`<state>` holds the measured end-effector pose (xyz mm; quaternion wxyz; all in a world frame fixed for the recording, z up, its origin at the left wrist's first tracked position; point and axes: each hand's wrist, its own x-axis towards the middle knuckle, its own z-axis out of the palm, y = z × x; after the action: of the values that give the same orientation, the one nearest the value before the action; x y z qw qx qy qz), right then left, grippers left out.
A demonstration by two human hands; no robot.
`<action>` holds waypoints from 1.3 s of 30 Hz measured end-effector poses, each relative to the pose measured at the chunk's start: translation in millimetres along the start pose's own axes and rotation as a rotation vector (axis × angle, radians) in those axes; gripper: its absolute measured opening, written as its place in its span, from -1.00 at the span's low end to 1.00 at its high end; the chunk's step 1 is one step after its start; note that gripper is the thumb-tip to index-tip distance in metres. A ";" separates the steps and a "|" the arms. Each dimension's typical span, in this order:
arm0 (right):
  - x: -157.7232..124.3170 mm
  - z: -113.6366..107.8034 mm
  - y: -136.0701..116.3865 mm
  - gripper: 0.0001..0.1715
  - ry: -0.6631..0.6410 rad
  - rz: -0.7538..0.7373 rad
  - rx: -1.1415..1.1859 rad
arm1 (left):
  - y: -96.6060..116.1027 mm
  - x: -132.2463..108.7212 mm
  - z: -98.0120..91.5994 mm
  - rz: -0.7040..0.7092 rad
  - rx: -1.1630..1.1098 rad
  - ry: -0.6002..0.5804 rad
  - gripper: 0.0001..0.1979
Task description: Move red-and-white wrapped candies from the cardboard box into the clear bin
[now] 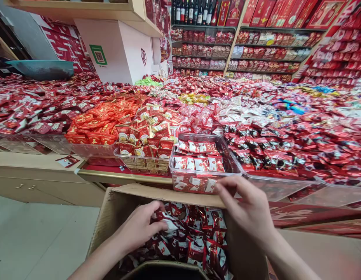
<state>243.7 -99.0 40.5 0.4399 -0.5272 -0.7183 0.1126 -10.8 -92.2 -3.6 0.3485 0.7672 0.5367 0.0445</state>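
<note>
My left hand point(142, 225) reaches into a cardboard box point(100, 229) filled with red and white wrapped candies point(196, 251). Its thumb and fingers are closed around a wrapped candy point(170, 223). Over the box's far flap hovers my right hand point(247, 204), fingers loosely bent and apart, with nothing visible in them. Just beyond its fingertips stands a clear plastic bin point(176, 177), where similar small candy packets point(200, 163) lie in neat rows, with some room on the right side of the bin.
Left of that bin are a bin of durian candies point(145, 144) and a heap of orange packets point(94, 124). Dark red candies point(264, 155) fill bins on the right. Behind stand a white pillar point(110, 50), a teal basket point(42, 69) and shelves with bottles point(194, 13).
</note>
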 end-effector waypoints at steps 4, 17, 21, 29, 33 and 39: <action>-23.8 13.1 -14.3 -0.79 -0.303 0.052 0.184 | 42.3 -10.6 -6.7 0.023 -0.555 0.012 -0.80; 1.4 13.8 -8.9 -0.74 -0.218 0.489 0.946 | 72.3 31.3 -22.0 0.161 -1.232 0.121 -0.57; 3.6 18.2 -3.4 -0.76 -0.068 0.627 1.065 | 57.7 34.3 -25.6 0.123 -1.310 0.147 -0.67; 8.6 22.4 -1.2 -0.80 0.072 0.602 1.083 | 62.7 29.8 -19.3 0.279 -1.012 -0.234 -0.62; 5.6 24.9 -5.5 -0.78 0.056 0.638 1.084 | 65.9 28.3 -12.8 0.243 -0.840 -0.212 -0.50; 3.8 22.4 -3.1 -0.80 -0.064 0.643 1.075 | 64.9 20.9 -20.9 0.218 -0.698 -0.196 -0.49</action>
<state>224.6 -90.3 31.2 0.5660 -0.4184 -0.3794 0.6005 40.1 -75.9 43.5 0.6318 0.6555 0.3684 0.1881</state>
